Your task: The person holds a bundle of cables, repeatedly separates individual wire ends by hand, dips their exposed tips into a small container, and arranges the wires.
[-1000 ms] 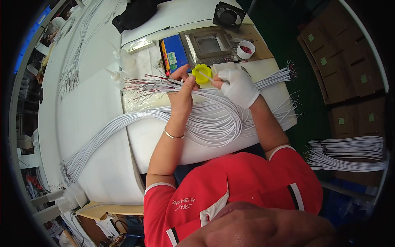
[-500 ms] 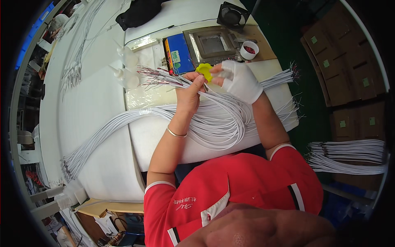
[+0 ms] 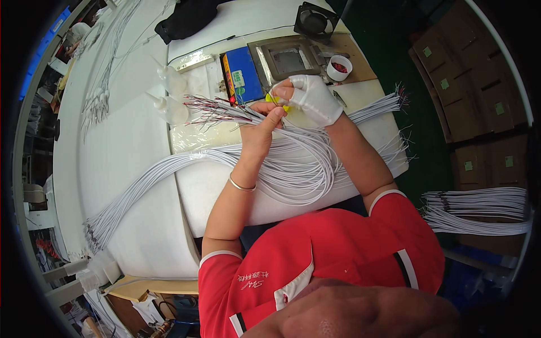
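My left hand is closed round a bundle of white cables, near their stripped ends. Those ends, with thin red and dark wires, fan out to the left of the hand. Just right of it, my right hand, in a white fingerless glove, has its fingertips pinched together above the bundle. A thin dark strand shows by these fingertips, too small to name. Behind both hands is a yellow flower-shaped dish, mostly hidden. The cables loop on the padded table and run off to the lower left.
Beyond my hands are a blue box, a grey metal frame, a white cup with red bits and a black fan. White squeeze bottles stand at left. More cables hang at right, by cardboard boxes.
My right hand has moved left, up to my left hand, and its spread fingers have come together. It covers more of the yellow dish. My left hand stays on the cables.
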A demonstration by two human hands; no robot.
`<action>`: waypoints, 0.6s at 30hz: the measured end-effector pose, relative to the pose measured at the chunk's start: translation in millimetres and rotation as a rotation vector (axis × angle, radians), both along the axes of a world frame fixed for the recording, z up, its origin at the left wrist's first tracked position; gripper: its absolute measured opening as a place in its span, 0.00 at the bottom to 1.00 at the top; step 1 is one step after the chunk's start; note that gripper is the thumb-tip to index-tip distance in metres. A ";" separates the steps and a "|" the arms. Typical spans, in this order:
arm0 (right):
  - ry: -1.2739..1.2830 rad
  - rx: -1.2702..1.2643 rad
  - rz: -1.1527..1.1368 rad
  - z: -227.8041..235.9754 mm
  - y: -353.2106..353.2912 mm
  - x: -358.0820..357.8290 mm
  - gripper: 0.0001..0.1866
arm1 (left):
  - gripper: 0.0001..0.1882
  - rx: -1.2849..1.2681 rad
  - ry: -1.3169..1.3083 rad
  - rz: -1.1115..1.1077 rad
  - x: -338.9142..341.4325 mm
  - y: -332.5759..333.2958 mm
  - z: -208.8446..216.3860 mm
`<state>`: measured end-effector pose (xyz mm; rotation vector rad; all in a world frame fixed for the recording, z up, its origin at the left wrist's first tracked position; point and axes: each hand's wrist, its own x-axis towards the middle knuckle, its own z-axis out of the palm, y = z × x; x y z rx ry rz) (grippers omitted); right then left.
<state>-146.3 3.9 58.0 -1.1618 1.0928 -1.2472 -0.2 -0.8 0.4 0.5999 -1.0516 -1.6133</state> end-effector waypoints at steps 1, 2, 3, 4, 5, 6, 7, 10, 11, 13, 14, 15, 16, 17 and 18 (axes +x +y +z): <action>0.075 -0.018 -0.022 4.8 -1.5 1.6 0.11 | 0.08 -0.023 -0.054 0.010 0.9 0.5 1.7; 0.075 -0.019 -0.026 8.5 -2.7 2.3 0.11 | 0.07 -0.048 -0.108 0.018 1.1 0.9 3.7; 0.189 -0.095 -0.009 11.7 -3.8 2.9 0.12 | 0.07 -0.049 -0.108 0.015 1.1 1.7 5.3; 0.303 -0.170 0.008 14.9 -4.8 3.7 0.12 | 0.07 -0.048 -0.125 0.015 1.2 2.6 6.7; 0.303 -0.170 0.006 19.0 -5.6 5.6 0.12 | 0.07 -0.047 -0.142 0.016 1.6 3.3 7.3; 0.313 -0.161 -0.013 23.0 -6.3 7.6 0.11 | 0.07 -0.047 -0.143 0.014 1.9 3.1 6.9; 0.324 -0.151 -0.032 24.8 -6.7 8.2 0.09 | 0.07 -0.051 -0.169 0.007 2.1 2.8 6.3; 0.317 -0.154 -0.053 22.8 -6.8 3.5 0.09 | 0.08 -0.058 -0.178 -0.001 0.1 4.6 8.8; 0.317 -0.152 -0.053 22.1 -6.6 3.9 0.09 | 0.08 -0.059 -0.162 0.009 -0.4 5.2 9.2; 0.388 -0.146 -0.085 20.3 -6.7 6.4 0.08 | 0.09 -0.073 -0.167 0.018 -0.6 4.7 6.6; 0.388 -0.142 -0.088 18.6 -7.1 6.8 0.08 | 0.09 -0.088 -0.170 0.027 -0.6 5.2 5.7; 0.364 -0.148 -0.075 16.3 -9.0 6.6 0.08 | 0.09 -0.085 -0.170 0.024 -0.1 4.8 5.7; 0.340 -0.154 -0.062 14.6 -10.4 5.9 0.08 | 0.09 -0.097 -0.182 0.017 0.6 3.9 6.7; 0.339 -0.152 -0.060 14.5 -12.0 5.1 0.08 | 0.09 -0.111 -0.194 0.014 1.6 3.3 7.3; 0.280 -0.144 -0.023 14.7 -13.3 4.2 0.09 | 0.09 -0.109 -0.196 0.016 1.9 4.0 6.9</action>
